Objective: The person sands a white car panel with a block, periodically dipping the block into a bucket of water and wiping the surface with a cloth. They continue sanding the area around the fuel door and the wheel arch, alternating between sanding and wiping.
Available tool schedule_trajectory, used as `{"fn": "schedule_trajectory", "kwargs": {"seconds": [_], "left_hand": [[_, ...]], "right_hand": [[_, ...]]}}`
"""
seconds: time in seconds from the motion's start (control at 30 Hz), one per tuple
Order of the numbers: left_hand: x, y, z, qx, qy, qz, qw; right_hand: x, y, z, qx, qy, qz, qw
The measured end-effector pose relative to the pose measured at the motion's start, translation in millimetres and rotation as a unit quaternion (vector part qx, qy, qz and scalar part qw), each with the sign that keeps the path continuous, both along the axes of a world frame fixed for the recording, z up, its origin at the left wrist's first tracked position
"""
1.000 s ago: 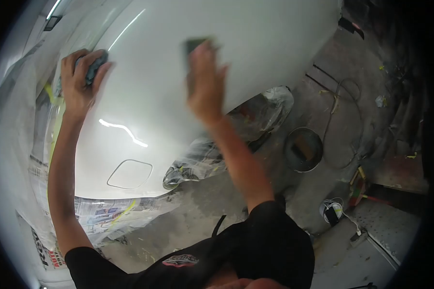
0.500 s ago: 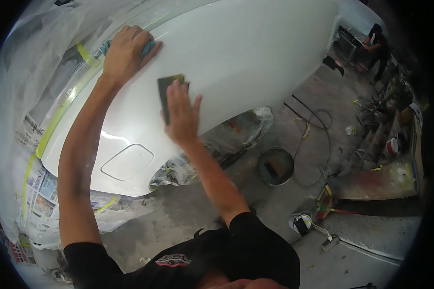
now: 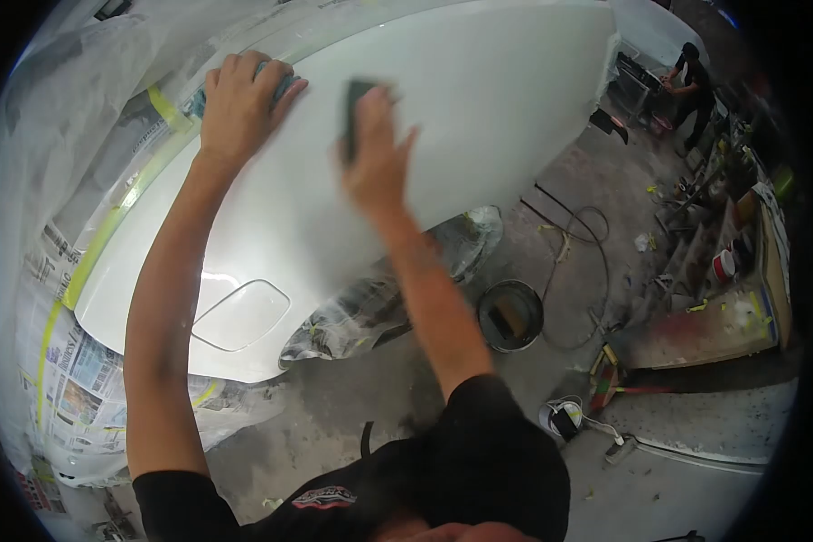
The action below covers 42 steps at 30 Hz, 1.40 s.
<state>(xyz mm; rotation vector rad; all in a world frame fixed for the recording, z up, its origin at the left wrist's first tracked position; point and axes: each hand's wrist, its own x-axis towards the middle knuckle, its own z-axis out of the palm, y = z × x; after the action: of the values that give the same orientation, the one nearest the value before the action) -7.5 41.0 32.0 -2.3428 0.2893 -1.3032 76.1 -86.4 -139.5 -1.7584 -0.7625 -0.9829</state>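
Observation:
A glossy white car body panel (image 3: pixel 479 99) fills the upper middle of the view. My left hand (image 3: pixel 239 104) rests at its taped upper edge, fingers curled over a blue-green cloth (image 3: pixel 285 84) that is mostly hidden. Flat against the panel, a dark grey sanding block (image 3: pixel 353 113) sits under the fingers of my right hand (image 3: pixel 378 149), which is smeared by motion. Below my left forearm lies the fuel door outline (image 3: pixel 244 314) in the panel.
Newspaper (image 3: pixel 86 366), yellow tape (image 3: pixel 99 257) and plastic sheeting (image 3: pixel 27 163) cover the left side. A round black bucket (image 3: pixel 511 314) and a looped hose (image 3: pixel 602 271) are on the floor. Clutter lines the right; another person (image 3: pixel 691 95) works far back.
My right hand has slid up and to the right along the panel with the sanding block. The left hand stays at the taped edge with the cloth. The view has shifted slightly.

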Motion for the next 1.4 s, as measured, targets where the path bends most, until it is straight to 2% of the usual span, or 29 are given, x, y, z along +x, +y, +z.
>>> {"fn": "schedule_trajectory", "kwargs": {"seconds": [0.07, 0.17, 0.23, 0.27, 0.3, 0.37, 0.47, 0.5, 0.53, 0.6, 0.7, 0.73, 0.77, 0.8, 0.83, 0.9, 1.03, 1.13, 1.2, 1.23, 1.3, 1.4], "left_hand": [[1, 1, 1, 0.004, 0.007, 0.003, 1.0], [-3, 1, 3, 0.02, 0.016, 0.017, 1.0], [0, -2, 4, 0.032, 0.025, 0.023, 0.999], [-1, -1, 3, 0.037, 0.031, 0.029, 0.998], [-1, 0, 3, 0.04, 0.036, 0.035, 0.998], [1, 0, 4, 0.062, 0.044, 0.029, 0.997], [3, 2, 9, 0.089, 0.073, 0.026, 0.993], [4, 3, 11, 0.093, 0.089, 0.023, 0.991], [5, 0, 14, 0.108, 0.107, -0.004, 0.988], [8, 1, 13, 0.118, 0.114, -0.006, 0.986], [6, 6, 16, 0.161, 0.123, 0.027, 0.979], [6, 9, 16, 0.172, 0.122, 0.033, 0.977], [7, 10, 17, 0.183, 0.121, 0.04, 0.975], [6, 9, 17, 0.181, 0.127, 0.038, 0.975], [6, 8, 17, 0.179, 0.132, 0.036, 0.974], [5, 4, 15, 0.172, 0.134, 0.032, 0.975], [9, 10, 13, 0.155, 0.143, 0.015, 0.977], [8, 9, 18, 0.16, 0.151, 0.024, 0.975], [8, 11, 16, 0.149, 0.149, 0.021, 0.977], [7, 8, 17, 0.151, 0.151, 0.019, 0.977], [7, 4, 14, 0.151, 0.15, 0.013, 0.977], [7, 6, 11, 0.138, 0.131, 0.014, 0.982]], "right_hand": [[73, -17, 39, 0.084, 0.1, -0.058, 0.99], [92, -3, 55, 0.157, 0.152, -0.11, 0.97], [31, 5, 17, 0.075, 0.137, -0.104, 0.982], [-12, 6, -14, 0.036, 0.141, -0.063, 0.987], [-52, 8, -53, -0.003, 0.143, -0.021, 0.989], [-96, 25, -146, 0.004, 0.104, 0.093, 0.99], [-16, -19, -160, 0.113, 0.14, 0.012, 0.984], [23, -35, -160, 0.202, 0.162, -0.005, 0.966], [55, -56, -156, 0.229, 0.265, -0.021, 0.936], [88, -79, -155, 0.303, 0.353, -0.025, 0.885], [32, -29, -172, 0.301, 0.299, -0.078, 0.902], [-19, -5, -176, 0.3, 0.26, -0.051, 0.916], [-73, 26, -178, 0.392, 0.237, 0.046, 0.888], [-132, 41, -185, 0.214, 0.27, 0.002, 0.939], [-174, 58, -196, 0.196, 0.297, 0.056, 0.933], [-160, 43, -197, 0.154, 0.276, 0.001, 0.949], [19, -35, -200, 0.412, 0.381, -0.05, 0.826], [-18, -22, -182, 0.343, 0.365, -0.08, 0.862], [-99, 9, -188, 0.303, 0.308, 0.007, 0.902], [-134, 21, -193, 0.257, 0.321, 0.033, 0.911], [-124, 12, -198, 0.263, 0.31, 0.041, 0.913], [7, -35, -200, 0.353, 0.261, -0.037, 0.898]]}}
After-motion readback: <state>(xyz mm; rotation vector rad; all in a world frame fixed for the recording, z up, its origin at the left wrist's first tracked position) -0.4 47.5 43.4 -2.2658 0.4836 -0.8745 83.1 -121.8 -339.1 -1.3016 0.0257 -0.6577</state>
